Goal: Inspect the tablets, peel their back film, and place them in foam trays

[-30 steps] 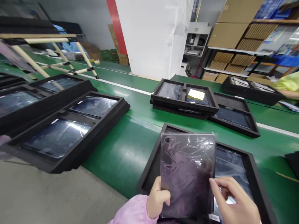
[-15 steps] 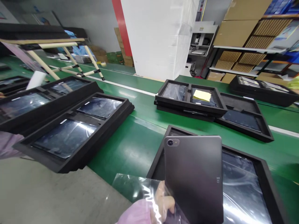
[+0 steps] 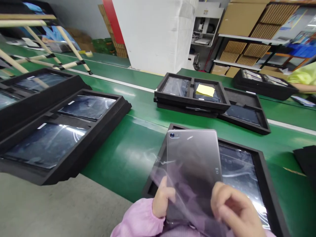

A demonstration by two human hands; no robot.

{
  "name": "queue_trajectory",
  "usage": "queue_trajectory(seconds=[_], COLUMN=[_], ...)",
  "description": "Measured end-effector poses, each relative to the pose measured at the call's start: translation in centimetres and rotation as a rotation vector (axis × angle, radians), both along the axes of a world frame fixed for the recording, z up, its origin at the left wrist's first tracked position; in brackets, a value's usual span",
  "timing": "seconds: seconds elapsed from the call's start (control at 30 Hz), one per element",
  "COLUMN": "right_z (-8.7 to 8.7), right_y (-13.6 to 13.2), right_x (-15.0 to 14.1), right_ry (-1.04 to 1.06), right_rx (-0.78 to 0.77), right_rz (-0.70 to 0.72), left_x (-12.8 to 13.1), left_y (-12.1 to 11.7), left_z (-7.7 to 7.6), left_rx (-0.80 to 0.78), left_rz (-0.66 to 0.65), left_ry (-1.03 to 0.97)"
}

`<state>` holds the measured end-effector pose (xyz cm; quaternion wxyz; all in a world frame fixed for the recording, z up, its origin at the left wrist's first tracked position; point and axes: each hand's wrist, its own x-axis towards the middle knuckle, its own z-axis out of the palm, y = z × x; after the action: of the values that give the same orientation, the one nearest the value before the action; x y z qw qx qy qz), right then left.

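A dark grey tablet point(image 3: 195, 154) is tilted up with its back and camera facing me, over a black foam tray point(image 3: 269, 184). At the tablet's lower left edge, my left hand point(image 3: 163, 199) is closed on it, thumb pointing up. Clear plastic film point(image 3: 181, 194), smeared by motion, crosses the lower part of the tablet. My right hand point(image 3: 234, 207) is at the lower right edge, fingers curled and pinched at the film; its fingertips are partly blurred. Another tablet point(image 3: 237, 164), screen up, lies in the tray's right compartment.
Foam trays holding film-covered tablets point(image 3: 46, 144) line the left of the green bench point(image 3: 118, 158). More stacked trays point(image 3: 192, 103) stand ahead, one with a yellow note point(image 3: 205, 90). A pipe-frame rack point(image 3: 69, 44) is at far left. Another person's sleeve point(image 3: 303, 74) shows at right.
My right hand has come into view at the tablet's right edge. The film has moved from beside the tablet to across its lower back. The view has shifted, and the tablet sits slightly further left.
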<state>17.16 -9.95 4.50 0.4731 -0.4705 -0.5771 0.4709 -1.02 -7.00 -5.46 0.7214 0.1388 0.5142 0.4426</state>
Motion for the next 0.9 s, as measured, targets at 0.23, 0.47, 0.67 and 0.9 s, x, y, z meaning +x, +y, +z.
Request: queue_trajectory(seconds=[0.23,0.47,0.67,0.9], right_z=[-1.1,-2.5,2.0,3.7], right_y=[2.7,2.1,1.6,-0.4], right_x=[3.6,2.4,3.4,-0.1], right_ry=[0.112,0.192,0.028,-0.328], right_rx=[-0.026,-0.495,-0.437,-0.038], right_rz=[-0.638,-0.127,-0.161,-0.018], left_x=[0.2,-0.1,0.0,-2.4], left_y=[0.9,0.8,1.7,1.8], left_z=[3.3,4.6,3.2,3.3], left_rx=[-0.041,-0.055,0.229,0.447], left_rz=[0.076,-0.056,-0.298,-0.419], left_ry=[-0.014,-0.121,-0.145,-0.016])
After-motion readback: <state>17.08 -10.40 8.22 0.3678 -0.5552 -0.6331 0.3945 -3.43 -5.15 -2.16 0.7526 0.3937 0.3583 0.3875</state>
